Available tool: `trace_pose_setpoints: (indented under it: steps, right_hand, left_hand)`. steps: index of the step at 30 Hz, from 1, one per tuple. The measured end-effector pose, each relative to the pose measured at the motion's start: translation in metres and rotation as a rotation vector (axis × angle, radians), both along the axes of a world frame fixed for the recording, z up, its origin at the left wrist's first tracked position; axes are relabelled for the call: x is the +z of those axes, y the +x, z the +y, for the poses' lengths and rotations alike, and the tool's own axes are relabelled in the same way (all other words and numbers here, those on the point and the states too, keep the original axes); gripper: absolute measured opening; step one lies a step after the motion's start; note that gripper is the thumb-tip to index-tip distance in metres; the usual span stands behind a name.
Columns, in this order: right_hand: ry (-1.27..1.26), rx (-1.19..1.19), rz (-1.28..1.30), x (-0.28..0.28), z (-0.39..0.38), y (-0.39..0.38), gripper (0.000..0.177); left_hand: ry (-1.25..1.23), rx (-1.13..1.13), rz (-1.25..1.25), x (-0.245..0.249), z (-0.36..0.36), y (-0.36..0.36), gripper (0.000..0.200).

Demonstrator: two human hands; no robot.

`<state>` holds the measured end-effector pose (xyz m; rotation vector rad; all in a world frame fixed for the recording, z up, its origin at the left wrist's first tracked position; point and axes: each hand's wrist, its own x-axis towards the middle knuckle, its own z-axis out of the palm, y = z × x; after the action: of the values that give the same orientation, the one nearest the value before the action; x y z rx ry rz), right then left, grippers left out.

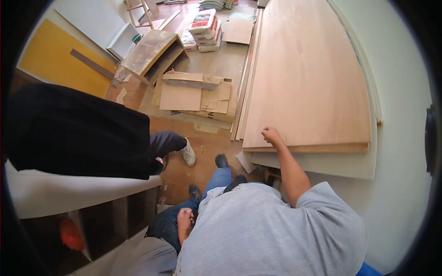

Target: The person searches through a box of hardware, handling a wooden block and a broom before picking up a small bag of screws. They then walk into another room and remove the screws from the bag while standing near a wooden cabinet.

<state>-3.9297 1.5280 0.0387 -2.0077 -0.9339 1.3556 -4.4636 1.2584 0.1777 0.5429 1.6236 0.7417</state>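
Note:
My right hand (272,136) is curled closed over the near end of a plywood sheet (313,78), close to its left corner. No object shows in its fingers. The sheet lies flat on top of a stack along the right wall. Low at my left side, my left hand (185,219) hangs by my thigh with its fingers folded in, and nothing shows in them either.
A person in a black top (78,129) stands at my left, beside a white-topped shelf unit (83,195). Cardboard sheets (182,97) lie on the floor ahead. Beyond are a wooden cabinet (149,50), stacked white bags (205,23) and a yellow board (64,60).

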Motion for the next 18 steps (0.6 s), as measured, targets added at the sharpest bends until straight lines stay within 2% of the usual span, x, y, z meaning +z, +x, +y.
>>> trace_pose_setpoints:
  steps: [1,2,3,4,5,6,7,10,12,15,17,18]
  right_hand:
    - [-0.006,0.003,-0.006,-0.003,0.006,0.009,0.019]
    - [0.039,0.070,-0.144,-0.006,0.012,0.021,0.018]
    - [0.091,0.139,-0.286,-0.008,0.022,0.036,0.017]
    - [0.089,0.147,-0.296,-0.008,0.030,0.047,0.017]
    - [0.081,0.186,-0.432,-0.009,0.032,0.053,0.019]
    - [0.077,0.224,-0.563,-0.012,0.032,0.056,0.022]
    - [0.059,0.201,-0.592,-0.018,0.033,0.061,0.024]
    - [-0.067,0.171,-0.588,-0.022,0.033,0.064,0.029]
    - [-0.080,0.158,-0.600,-0.003,0.031,0.056,0.029]
    - [-0.129,0.138,-0.658,-0.025,0.030,0.063,0.028]
    - [-0.207,0.095,-0.613,-0.020,0.034,0.060,0.027]
    - [-0.267,0.102,-0.556,-0.039,0.027,0.068,0.029]
  left_hand:
    - [0.006,-0.015,0.037,0.009,0.029,0.008,0.013]
    - [-0.002,-0.015,0.031,0.014,0.056,0.014,0.013]
    - [0.061,0.023,-0.125,0.016,0.085,0.021,0.013]
    - [0.125,0.068,-0.283,0.018,0.113,0.031,0.014]
    - [0.122,0.080,-0.291,0.027,0.140,0.042,0.014]
    - [0.162,0.116,-0.482,0.038,0.168,0.054,0.015]
    - [0.212,0.146,-0.676,0.047,0.200,0.060,0.016]
    - [0.293,0.078,-0.810,0.059,0.276,0.069,0.017]
    - [0.310,0.093,-0.802,0.070,0.319,0.076,0.014]
    - [0.346,0.088,-0.903,0.072,0.373,0.080,0.012]
    - [0.345,0.081,-0.894,0.072,0.403,0.086,0.012]
    - [0.338,0.080,-0.884,0.071,0.417,0.089,0.012]
